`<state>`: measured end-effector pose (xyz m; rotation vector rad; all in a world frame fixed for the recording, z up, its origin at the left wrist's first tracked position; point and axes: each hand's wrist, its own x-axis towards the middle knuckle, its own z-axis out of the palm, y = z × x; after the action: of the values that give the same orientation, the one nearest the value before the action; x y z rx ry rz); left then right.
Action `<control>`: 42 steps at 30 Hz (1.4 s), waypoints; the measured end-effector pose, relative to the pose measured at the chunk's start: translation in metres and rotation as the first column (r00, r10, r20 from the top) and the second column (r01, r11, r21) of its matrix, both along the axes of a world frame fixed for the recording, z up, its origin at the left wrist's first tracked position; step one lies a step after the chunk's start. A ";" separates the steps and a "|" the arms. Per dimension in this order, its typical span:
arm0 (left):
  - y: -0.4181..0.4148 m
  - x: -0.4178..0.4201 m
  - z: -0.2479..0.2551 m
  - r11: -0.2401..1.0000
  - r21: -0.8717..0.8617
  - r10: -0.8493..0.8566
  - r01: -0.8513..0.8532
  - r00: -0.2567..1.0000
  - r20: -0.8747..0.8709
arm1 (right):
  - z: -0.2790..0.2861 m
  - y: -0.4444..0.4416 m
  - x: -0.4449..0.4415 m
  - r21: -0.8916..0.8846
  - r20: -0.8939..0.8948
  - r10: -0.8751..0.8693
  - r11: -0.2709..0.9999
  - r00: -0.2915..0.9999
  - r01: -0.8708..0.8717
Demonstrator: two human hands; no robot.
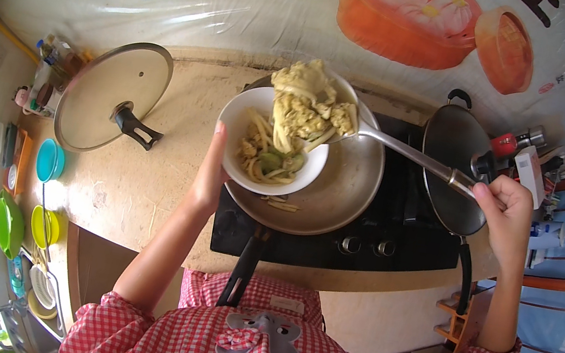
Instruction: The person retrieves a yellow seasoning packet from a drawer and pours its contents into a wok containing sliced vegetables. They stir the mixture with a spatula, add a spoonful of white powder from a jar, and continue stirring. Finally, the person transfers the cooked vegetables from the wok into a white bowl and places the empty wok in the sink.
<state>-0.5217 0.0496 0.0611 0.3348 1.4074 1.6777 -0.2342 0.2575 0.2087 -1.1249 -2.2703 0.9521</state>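
Observation:
My left hand [211, 178] grips the left rim of a white bowl [233, 117], tilted over a frying pan [354, 189]. Noodle-like strips and green vegetable slices [273, 163] lie inside the bowl. At the right, my right hand [506, 207] is closed around the handle of a metal spatula [406, 150]. Its blade, mostly hidden, carries a heap of yellowish egg and pale strips [307, 101] above the bowl's upper right side. A few pale strips [280, 204] rest in the pan below the bowl. The pan's black handle [243, 271] points towards me.
The pan sits on a black gas hob [397, 231]. To the right is a lidded pan [451, 149]. A glass lid [110, 95] stands tilted on the counter [185, 119] at the left, near a turquoise bowl [50, 161]. Yellow [45, 227] and green [8, 224] basins stand by the sink.

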 end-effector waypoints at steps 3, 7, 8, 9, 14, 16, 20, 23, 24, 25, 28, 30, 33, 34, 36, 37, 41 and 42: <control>0.016 0.004 -0.001 0.994 0.096 -0.050 0.047 0.998 0.025 | 0.005 -0.011 -0.008 0.073 0.034 -0.006 0.997 0.999 0.004; 0.028 0.008 0.004 0.995 0.059 -0.075 0.075 0.997 0.002 | 0.013 -0.026 -0.014 0.334 0.200 -0.049 0.942 0.979 -0.021; 0.029 0.009 0.004 0.997 0.038 -0.072 0.074 0.997 -0.027 | 0.018 -0.033 -0.017 0.406 0.225 -0.057 0.913 0.973 -0.041; 0.030 0.012 0.007 0.997 0.034 -0.063 0.064 0.998 -0.029 | 0.023 -0.038 -0.020 0.476 0.250 -0.066 0.877 0.966 -0.063; 0.025 0.018 0.011 0.994 0.099 -0.033 0.035 0.999 -0.023 | 0.048 -0.057 -0.027 0.785 0.310 -0.055 0.577 0.949 -0.223; 0.023 0.018 0.012 0.993 0.117 -0.033 0.034 0.999 -0.012 | 0.056 -0.064 -0.026 0.875 0.333 -0.040 0.385 0.942 -0.293; 0.016 0.017 0.013 0.984 0.172 -0.039 0.037 0.999 0.012 | 0.063 -0.073 -0.019 0.913 0.330 -0.055 0.272 0.943 -0.303; 0.012 0.019 0.016 0.983 0.183 -0.004 -0.002 0.999 0.033 | 0.061 -0.071 -0.015 0.909 0.347 -0.032 0.259 0.937 -0.327; 0.010 0.019 0.016 0.983 0.186 0.006 -0.012 1.000 0.028 | 0.060 -0.071 -0.014 0.913 0.318 -0.021 0.276 0.948 -0.300; 0.008 0.020 0.017 0.982 0.188 0.017 -0.021 1.000 0.024 | 0.060 -0.070 -0.014 0.916 0.289 -0.010 0.293 0.957 -0.273; 0.001 0.022 0.020 0.984 0.176 0.033 -0.033 0.999 0.005 | 0.055 -0.063 -0.011 0.863 0.184 -0.048 0.486 0.982 -0.138; -0.005 0.021 0.020 0.981 0.190 0.053 -0.048 0.998 -0.020 | 0.050 -0.053 -0.008 0.717 0.056 -0.078 0.697 0.995 0.015; -0.019 0.020 0.007 0.977 0.166 0.145 -0.136 0.989 -0.043 | 0.049 -0.037 0.003 0.449 -0.041 -0.079 0.889 0.996 0.089; -0.025 0.021 0.007 0.972 0.165 0.178 -0.167 0.982 -0.057 | 0.046 -0.032 0.005 0.395 -0.062 -0.066 0.915 0.996 0.085; -0.036 0.021 0.002 0.966 0.151 0.213 -0.208 0.977 -0.023 | 0.038 -0.023 0.008 0.282 -0.104 -0.041 0.957 0.994 0.069; -0.041 0.021 0.000 0.963 0.143 0.232 -0.229 0.973 -0.005 | 0.035 -0.018 0.008 0.246 -0.082 -0.047 0.967 0.996 0.066; -0.067 0.024 -0.008 0.939 0.142 0.316 -0.312 0.949 -0.001 | 0.022 0.007 0.006 0.154 -0.006 -0.030 0.988 1.000 0.030; -0.075 0.024 -0.012 0.931 0.127 0.344 -0.341 0.939 -0.004 | 0.017 0.011 0.004 0.158 0.018 -0.038 0.987 0.999 0.035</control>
<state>-0.4973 -0.0251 0.0493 0.1862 1.4454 2.0578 -0.2298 0.2680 0.2255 -1.1085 -2.2888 0.7351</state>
